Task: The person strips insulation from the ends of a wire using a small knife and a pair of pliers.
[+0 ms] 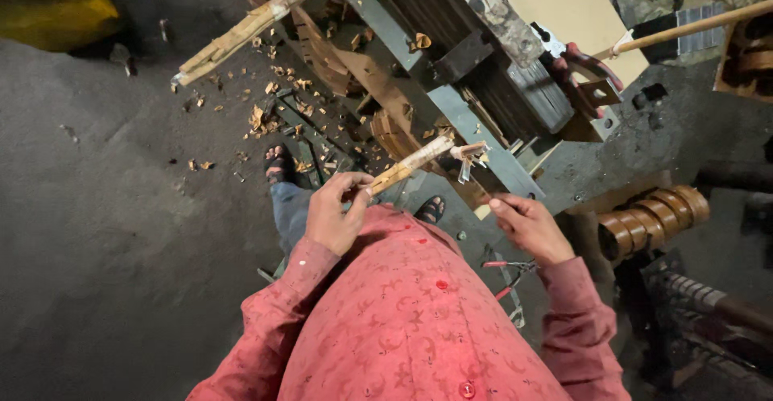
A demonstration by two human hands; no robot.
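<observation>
Fingers (352, 185) of our left hand (334, 212) are closed around the near end of a pale wooden strip (411, 163), which we hold tilted, so it rises away from us to the right. Its far end is rough and splintered, with a small torn piece hanging from it, and it reaches over the grey metal frame (483, 147) in front of us.

Our right hand (530, 228) is near the lower edge of this frame. Its fingers are curled loosely and we see nothing held in them; we cannot tell if the fingertips touch the frame.

Both arms are in red patterned sleeves (580, 320). Below the left hand we see our two feet in dark sandals (279, 163) on the grey floor (105, 232).

Many small wood chips (266, 115) lie on the floor and on the frame, left of the strip. Another long wooden piece (241, 31) leans out from the top of the frame, well apart from our hands. Red-handled pliers (507, 276) lie low, just beside the right sleeve. To the right of the right hand there is a row of brown rings (652, 216).
</observation>
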